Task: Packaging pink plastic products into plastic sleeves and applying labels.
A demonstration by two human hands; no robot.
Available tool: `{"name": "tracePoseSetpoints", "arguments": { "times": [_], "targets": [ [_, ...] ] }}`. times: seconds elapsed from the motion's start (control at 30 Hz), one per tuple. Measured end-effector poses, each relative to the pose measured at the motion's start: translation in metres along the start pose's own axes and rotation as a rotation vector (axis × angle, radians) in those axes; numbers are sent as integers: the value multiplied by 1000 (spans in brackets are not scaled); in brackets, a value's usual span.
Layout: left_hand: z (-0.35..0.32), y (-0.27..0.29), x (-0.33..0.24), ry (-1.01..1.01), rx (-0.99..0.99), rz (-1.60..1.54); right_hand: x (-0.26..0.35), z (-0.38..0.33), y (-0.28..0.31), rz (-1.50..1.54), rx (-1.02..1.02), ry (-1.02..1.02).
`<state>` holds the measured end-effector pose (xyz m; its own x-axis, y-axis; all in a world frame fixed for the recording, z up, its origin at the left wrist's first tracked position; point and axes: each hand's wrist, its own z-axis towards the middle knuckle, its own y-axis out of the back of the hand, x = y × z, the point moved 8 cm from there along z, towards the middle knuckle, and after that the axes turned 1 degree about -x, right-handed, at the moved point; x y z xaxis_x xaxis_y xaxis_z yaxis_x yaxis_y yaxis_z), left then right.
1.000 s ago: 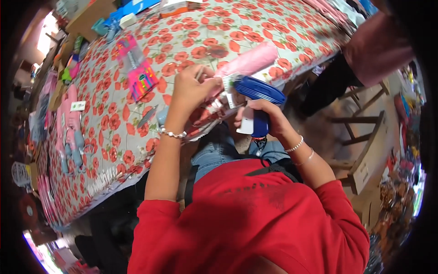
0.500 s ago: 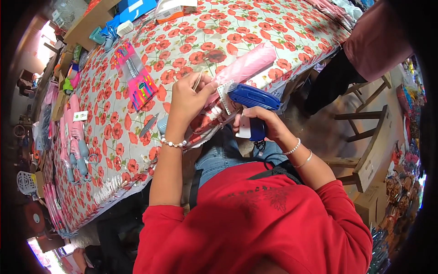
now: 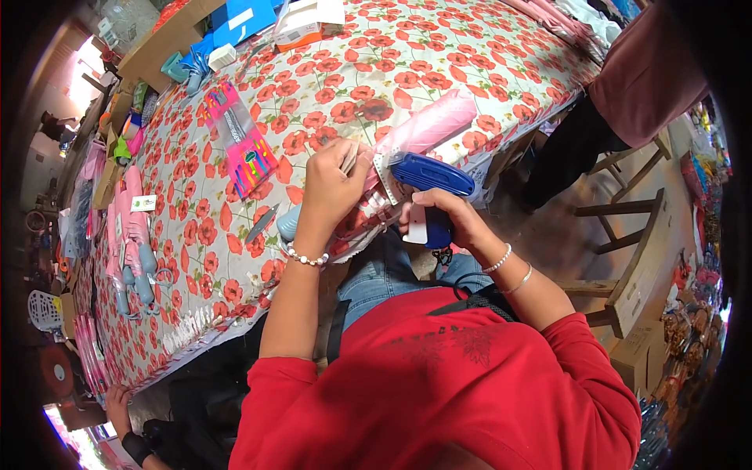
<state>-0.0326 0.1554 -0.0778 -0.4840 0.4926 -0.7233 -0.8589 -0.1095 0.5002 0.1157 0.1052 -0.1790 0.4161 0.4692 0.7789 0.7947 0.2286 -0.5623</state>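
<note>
Tagging in progress at the desk (image 3: 439,47) with the poppy-print cloth. The left hand (image 3: 333,192) pinches small tags against a pink folded umbrella (image 3: 427,129) lying at the desk edge. The right hand (image 3: 446,219) grips a blue tagging gun (image 3: 431,176), its needle end meeting the umbrella beside the left hand. Attachment appears under way, not yet complete; more pink umbrellas (image 3: 133,235) lie well apart.

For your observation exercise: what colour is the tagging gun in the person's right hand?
Blue, the tagging gun in the right hand; clearest in the head view.
</note>
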Motion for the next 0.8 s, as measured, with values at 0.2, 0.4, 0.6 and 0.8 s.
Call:
{"name": "tracePoseSetpoints", "arguments": {
  "times": [0.2,0.4,0.6,0.8],
  "targets": [
    [-1,17,-21,-235,-101,131,24,-1,-25,-72,18,81],
    [-22,16,-27,-259,-26,160,11,-6,-26,-109,-52,-30],
    [-37,14,-36,-298,-82,173,9,-24,-13,-228,-196,15],
    [-39,13,-24,-240,-126,105,3,-59,-24,-110,41,41]
  ]
}}
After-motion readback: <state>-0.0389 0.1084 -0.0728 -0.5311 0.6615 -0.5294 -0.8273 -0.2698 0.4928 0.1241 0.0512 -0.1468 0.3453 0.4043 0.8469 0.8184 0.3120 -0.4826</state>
